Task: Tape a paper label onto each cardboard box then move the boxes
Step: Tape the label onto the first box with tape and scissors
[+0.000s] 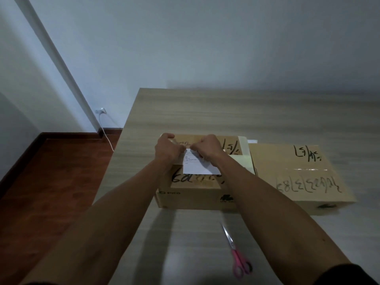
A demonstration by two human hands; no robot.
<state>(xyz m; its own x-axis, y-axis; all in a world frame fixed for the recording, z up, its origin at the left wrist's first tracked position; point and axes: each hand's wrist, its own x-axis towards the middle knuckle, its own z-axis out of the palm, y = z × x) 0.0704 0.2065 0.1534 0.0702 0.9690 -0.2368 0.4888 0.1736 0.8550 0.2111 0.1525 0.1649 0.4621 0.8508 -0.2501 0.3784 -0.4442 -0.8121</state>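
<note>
While a pale wood-grain worktop (205,112) stood against a white wall, two cardboard boxes (197,194) (298,173) sat side by side on it. On the left box, the left hand (168,150) and right hand (207,149) each had a curled grip at the top edge of one paper label (197,165). One pair of pink scissors (236,256) lay nearer than that box.

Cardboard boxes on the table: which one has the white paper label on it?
The left brown cardboard box, printed PICO on its front. The white paper label lies on its top under both hands. The right brown cardboard box shows only black marker writing.

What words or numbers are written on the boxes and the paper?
"PICO": printed on the front side of the left box.
Black marker scrawl on the left box's top: not readable.
Black marker scrawl on the right box: not readable for sure.
Print on the paper label: too small to read.
</note>
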